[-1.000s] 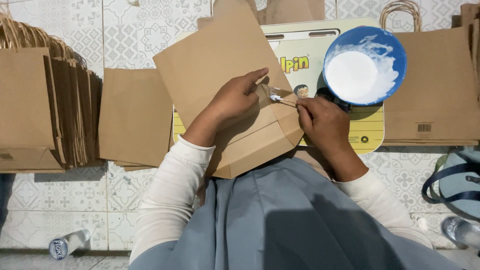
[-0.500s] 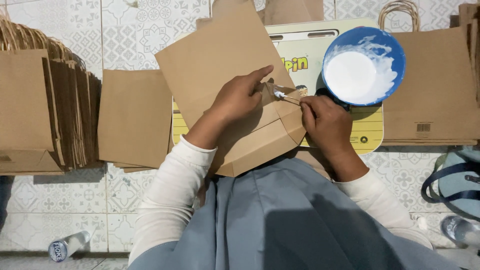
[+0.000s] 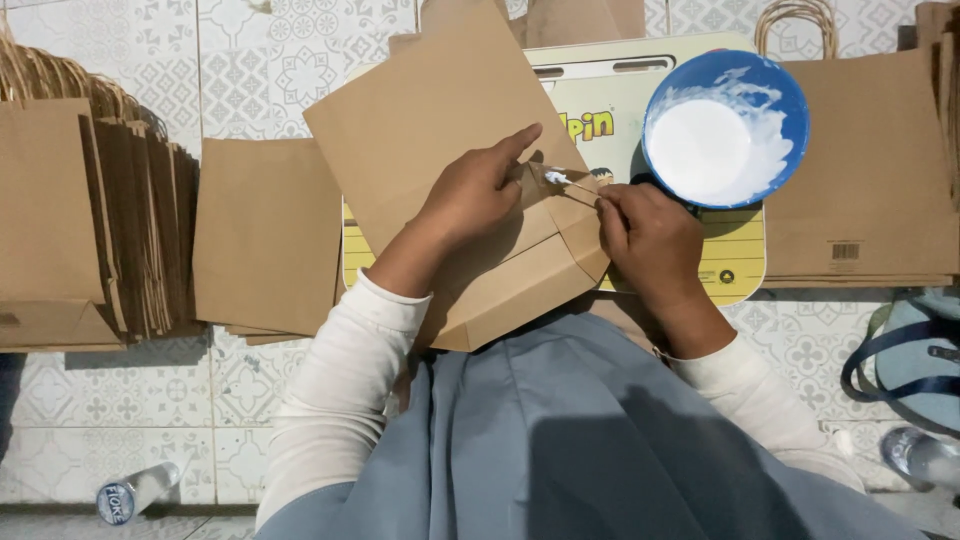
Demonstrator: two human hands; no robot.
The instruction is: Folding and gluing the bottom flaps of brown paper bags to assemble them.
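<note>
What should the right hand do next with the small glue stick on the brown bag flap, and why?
Probably draw the stick a little further along the flap's edge. Its white-tipped end rests on the folded flap of the paper bag, the left hand presses that fold flat, and the right hand pinches the stick. The glue bowl stands close by.

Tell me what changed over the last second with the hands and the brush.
The right hand slid the glue-tipped brush up along the brown paper bag's folded flap. The left hand kept pressing the fold, forefinger stretching slightly upward. The blue bowl of white glue stayed put.
</note>
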